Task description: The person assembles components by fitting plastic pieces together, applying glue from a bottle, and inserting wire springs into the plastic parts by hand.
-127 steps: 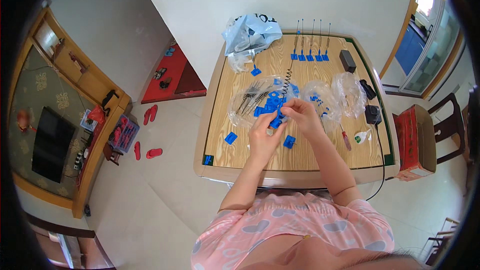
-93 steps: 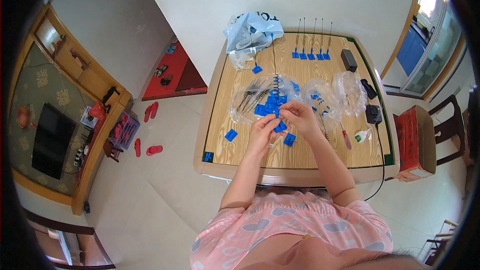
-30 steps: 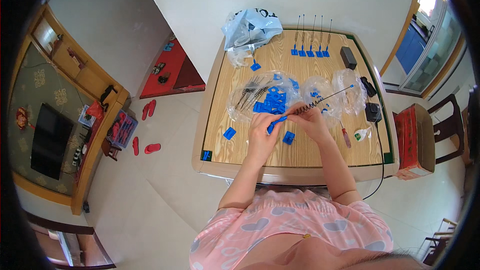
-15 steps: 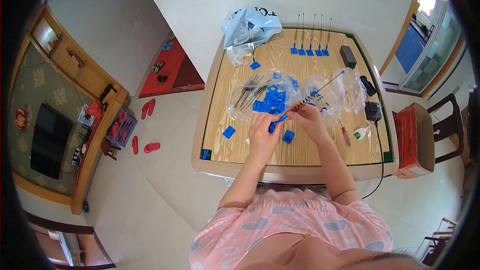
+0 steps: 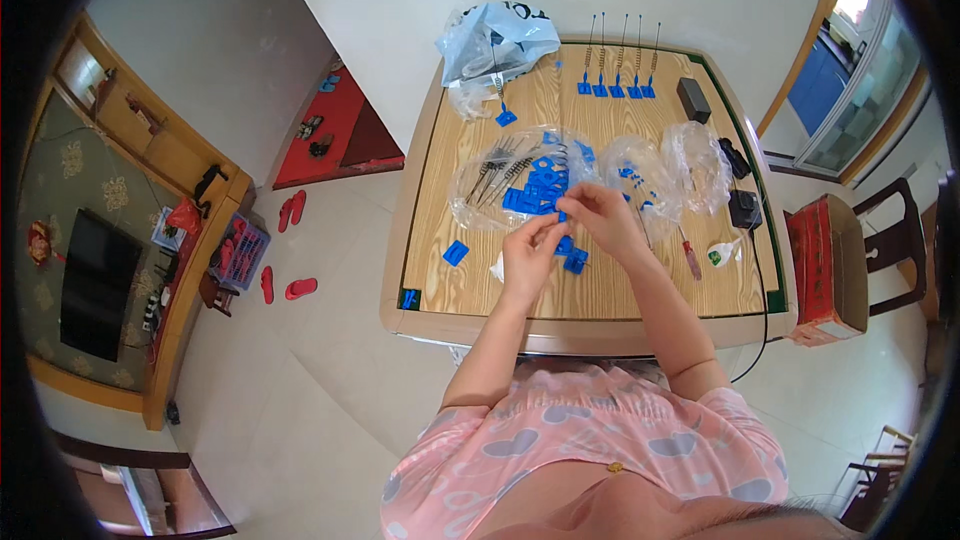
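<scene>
My left hand [image 5: 531, 252] is closed, pinching a small blue plastic base [image 5: 564, 243] that shows just below the fingertips. Against it, my right hand [image 5: 603, 220] pinches the lower end of a dark coil spring [image 5: 562, 162], which now stands about upright. The joint between spring and base is hidden by my fingers. Just behind my hands, a clear plastic bag [image 5: 468, 208] lies spread out with several loose springs [image 5: 500, 172] and a heap of blue plastic pieces [image 5: 540, 185] on it. Another blue base [image 5: 575, 261] lies right below my hands.
Several finished-looking spring stands [image 5: 618, 90] line the table's far side; another [image 5: 505, 118] stands by a light-blue bag [image 5: 497, 45]. To the right are a clear bag [image 5: 697, 165], a screwdriver [image 5: 691, 258], a black box [image 5: 694, 100] and a corded black device [image 5: 744, 208]. A blue piece [image 5: 455, 253] lies left.
The spring between my hands has swung from leaning right to about upright. My right hand has shifted left and up, closer to my left hand. The view has moved slightly.
</scene>
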Motion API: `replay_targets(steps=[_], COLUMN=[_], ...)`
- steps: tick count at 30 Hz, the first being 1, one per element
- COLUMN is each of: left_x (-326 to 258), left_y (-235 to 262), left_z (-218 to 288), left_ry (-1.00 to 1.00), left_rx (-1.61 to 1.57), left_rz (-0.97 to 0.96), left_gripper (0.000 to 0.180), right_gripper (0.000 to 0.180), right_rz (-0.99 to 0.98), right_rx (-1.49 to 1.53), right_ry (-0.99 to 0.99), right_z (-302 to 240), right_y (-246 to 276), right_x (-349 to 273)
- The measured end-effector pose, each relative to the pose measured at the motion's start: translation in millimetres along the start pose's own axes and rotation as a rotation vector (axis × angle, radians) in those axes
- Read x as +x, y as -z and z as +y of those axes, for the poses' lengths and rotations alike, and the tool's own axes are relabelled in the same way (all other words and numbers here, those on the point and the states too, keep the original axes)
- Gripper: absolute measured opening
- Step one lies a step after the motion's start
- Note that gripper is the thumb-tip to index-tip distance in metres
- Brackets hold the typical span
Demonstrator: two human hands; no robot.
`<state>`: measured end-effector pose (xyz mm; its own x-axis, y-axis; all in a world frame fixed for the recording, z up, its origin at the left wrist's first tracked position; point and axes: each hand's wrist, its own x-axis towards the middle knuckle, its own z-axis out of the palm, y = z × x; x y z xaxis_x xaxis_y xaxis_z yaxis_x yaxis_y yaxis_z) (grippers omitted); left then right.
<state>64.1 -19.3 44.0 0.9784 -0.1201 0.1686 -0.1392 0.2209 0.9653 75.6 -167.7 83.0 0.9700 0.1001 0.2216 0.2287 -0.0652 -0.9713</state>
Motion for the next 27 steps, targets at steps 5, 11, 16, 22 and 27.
replay_targets(steps=[5,11,16,22,27], left_x=[11.5,9.0,9.4,8.5,8.8], left_y=[13.8,16.1,22.1,22.6,21.0], left_z=[2.8,-3.6,1.3,6.8,5.1], left_ry=[0.284,0.110,0.126,0.141,0.150], left_rx=[-0.278,-0.130,-0.115,-0.155,-0.166], left_rz=[-0.170,-0.079,-0.061,-0.082,-0.071], left_gripper=[0.020,0.015,0.015,0.022,0.021], right_gripper=[0.021,0.020,0.019,0.020,0.021], right_rz=[-0.094,-0.054,-0.095,-0.100,-0.115], right_rx=[0.023,-0.075,-0.002,0.051,0.013], right_ry=[-0.240,-0.091,-0.175,-0.167,-0.153], right_z=[-14.4,-6.5,-14.3,-15.1,-15.5], right_y=[-0.4,-14.7,-17.9,-16.7,-13.5], right_x=[12.4,20.7,21.4,20.6,20.2])
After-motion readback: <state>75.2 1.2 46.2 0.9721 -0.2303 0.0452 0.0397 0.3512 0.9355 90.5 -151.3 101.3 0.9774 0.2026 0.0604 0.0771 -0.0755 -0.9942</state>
